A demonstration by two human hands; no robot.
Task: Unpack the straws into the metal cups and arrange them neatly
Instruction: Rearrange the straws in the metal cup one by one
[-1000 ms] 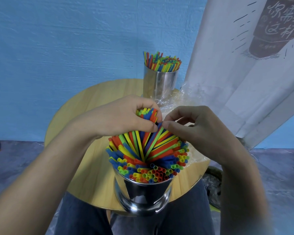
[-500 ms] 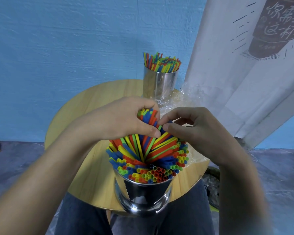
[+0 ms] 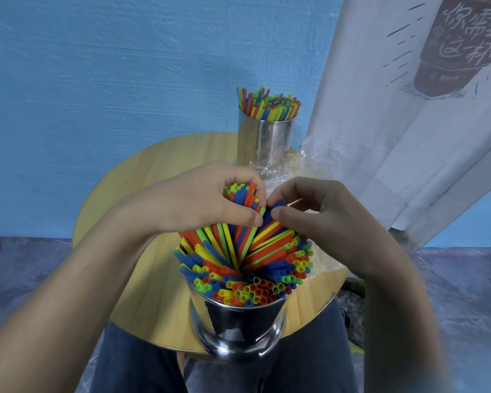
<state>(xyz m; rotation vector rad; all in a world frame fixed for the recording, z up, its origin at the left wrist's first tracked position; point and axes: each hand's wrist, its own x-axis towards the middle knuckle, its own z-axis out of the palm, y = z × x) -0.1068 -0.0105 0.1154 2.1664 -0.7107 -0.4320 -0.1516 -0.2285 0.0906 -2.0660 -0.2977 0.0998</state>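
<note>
Straws (image 3: 238, 251) are fanning above the metal cup (image 3: 238, 321); our left hand (image 3: 193, 202) is gripping a bunch (image 3: 243, 194), our right hand (image 3: 318, 219) pinching a blue straw (image 3: 275, 206); tugging, we are risking spills.

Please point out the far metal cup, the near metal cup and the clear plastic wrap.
far metal cup (image 3: 264, 140): head view, its shiny side wall.
near metal cup (image 3: 238, 324): head view, its dark front wall.
clear plastic wrap (image 3: 318, 158): head view, its crumpled upper part.

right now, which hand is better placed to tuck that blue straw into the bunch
Right, probably: the right hand pinches the blue straw beside the bunch, while the left hand is busy gripping the straw tops above the near cup.
</note>
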